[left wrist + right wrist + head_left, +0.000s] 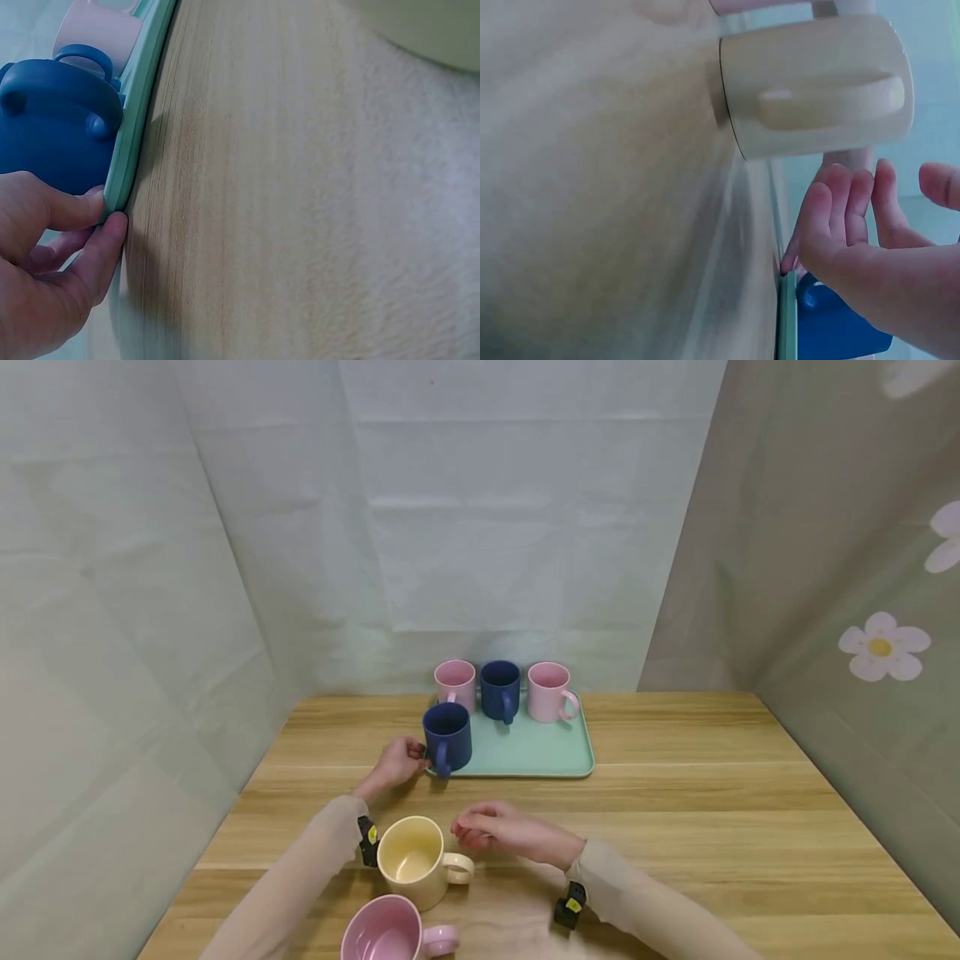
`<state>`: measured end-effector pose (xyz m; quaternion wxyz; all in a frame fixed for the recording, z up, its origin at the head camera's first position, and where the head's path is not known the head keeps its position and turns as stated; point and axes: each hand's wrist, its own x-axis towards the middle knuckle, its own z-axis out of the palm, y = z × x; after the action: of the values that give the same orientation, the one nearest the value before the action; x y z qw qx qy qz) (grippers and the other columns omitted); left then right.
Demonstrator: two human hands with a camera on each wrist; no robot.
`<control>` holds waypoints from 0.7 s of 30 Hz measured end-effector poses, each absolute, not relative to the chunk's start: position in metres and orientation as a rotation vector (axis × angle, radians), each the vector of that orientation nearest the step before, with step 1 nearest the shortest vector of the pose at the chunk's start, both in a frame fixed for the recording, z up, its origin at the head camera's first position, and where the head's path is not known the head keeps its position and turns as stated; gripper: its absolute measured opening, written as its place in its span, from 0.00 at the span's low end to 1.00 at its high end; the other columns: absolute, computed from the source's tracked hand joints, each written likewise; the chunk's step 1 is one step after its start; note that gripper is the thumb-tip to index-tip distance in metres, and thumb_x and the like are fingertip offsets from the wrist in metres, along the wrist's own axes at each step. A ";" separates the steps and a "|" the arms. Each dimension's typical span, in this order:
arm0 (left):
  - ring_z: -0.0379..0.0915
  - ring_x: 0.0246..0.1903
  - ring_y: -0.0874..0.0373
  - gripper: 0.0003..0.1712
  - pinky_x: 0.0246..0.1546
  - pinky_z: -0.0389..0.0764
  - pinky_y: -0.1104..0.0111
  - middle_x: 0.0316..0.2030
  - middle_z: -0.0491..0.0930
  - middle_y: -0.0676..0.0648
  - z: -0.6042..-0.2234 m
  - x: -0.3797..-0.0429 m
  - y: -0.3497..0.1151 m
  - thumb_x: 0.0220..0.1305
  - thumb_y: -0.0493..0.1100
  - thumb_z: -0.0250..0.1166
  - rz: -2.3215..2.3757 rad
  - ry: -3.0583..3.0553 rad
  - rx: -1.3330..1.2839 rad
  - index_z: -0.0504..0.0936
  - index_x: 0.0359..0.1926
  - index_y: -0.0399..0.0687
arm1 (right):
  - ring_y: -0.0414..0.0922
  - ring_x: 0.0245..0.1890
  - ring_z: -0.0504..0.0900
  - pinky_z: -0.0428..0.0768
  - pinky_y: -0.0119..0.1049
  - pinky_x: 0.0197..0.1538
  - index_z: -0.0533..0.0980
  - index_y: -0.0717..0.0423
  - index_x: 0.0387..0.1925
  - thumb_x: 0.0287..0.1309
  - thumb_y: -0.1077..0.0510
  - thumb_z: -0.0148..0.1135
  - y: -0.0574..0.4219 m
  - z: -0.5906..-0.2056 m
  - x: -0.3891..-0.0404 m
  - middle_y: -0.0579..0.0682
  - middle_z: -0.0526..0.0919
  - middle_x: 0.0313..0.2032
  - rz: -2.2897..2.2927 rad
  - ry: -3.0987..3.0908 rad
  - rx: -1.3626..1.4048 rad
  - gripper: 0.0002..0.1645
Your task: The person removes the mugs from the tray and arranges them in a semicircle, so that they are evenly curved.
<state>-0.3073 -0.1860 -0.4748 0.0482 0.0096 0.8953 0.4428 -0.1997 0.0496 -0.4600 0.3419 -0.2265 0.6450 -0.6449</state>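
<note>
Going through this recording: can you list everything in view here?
Tray: 1, mint, on table
Blue mugs: 2, navy, on tray
Pink mugs: 3, pink, two on tray, one on table
Yellow mug: 1, yellow, on table
Table: 1, wood-brown, below
Cloth: count unclear, pale, back and sides
Flowers: 3, whitish, right cloth
Wrist cameras: 2, black, on wrists
Sleeves: 2, beige, both arms
Left hand: 1, bare, pinching tray's rim
Right hand: 1, bare, near yellow mug

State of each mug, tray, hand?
Mint-green rectangular tray: on wooden table, loaded
Front navy cylindrical mug: upright on tray
Rear navy cylindrical mug: upright on tray
Left pink cylindrical mug: upright on tray
Right pink cylindrical mug: upright on tray
Near pink cylindrical mug: upright on table
Yellow cylindrical mug: upright on table, empty
Left hand: pinches tray corner
Right hand: empty
</note>
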 end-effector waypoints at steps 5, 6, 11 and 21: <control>0.77 0.35 0.50 0.14 0.37 0.82 0.65 0.36 0.81 0.33 -0.476 -0.307 -0.186 0.53 0.29 0.66 1.364 2.742 0.035 0.77 0.42 0.26 | 0.36 0.36 0.74 0.77 0.32 0.50 0.65 0.80 0.55 0.70 0.57 0.48 0.044 -0.461 -0.209 0.49 0.78 0.40 -1.755 1.659 -0.555 0.26; 0.77 0.35 0.50 0.14 0.38 0.82 0.65 0.37 0.81 0.33 -0.476 -0.307 -0.187 0.53 0.29 0.66 1.361 2.750 0.040 0.77 0.42 0.26 | 0.36 0.37 0.75 0.77 0.33 0.51 0.65 0.80 0.56 0.70 0.58 0.48 0.043 -0.461 -0.211 0.49 0.78 0.40 -1.768 1.659 -0.547 0.26; 0.78 0.36 0.49 0.15 0.40 0.82 0.64 0.37 0.81 0.32 -0.476 -0.308 -0.187 0.53 0.29 0.67 1.363 2.767 0.052 0.77 0.42 0.25 | 0.39 0.41 0.78 0.78 0.38 0.54 0.65 0.77 0.57 0.69 0.59 0.49 0.036 -0.460 -0.217 0.64 0.78 0.47 -1.816 1.732 -0.528 0.25; 0.79 0.36 0.50 0.15 0.39 0.82 0.65 0.37 0.82 0.31 -0.477 -0.307 -0.186 0.52 0.28 0.67 1.385 2.771 0.091 0.77 0.41 0.24 | 0.64 0.62 0.69 0.70 0.52 0.65 0.64 0.70 0.62 0.70 0.59 0.47 0.028 -0.456 -0.228 0.71 0.69 0.60 -1.937 1.848 -0.431 0.24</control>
<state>-0.3068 -0.1864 -0.4767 0.0210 0.0293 0.8939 0.4468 -0.2275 0.0280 -0.4559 0.2133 -0.1551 0.6659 -0.6979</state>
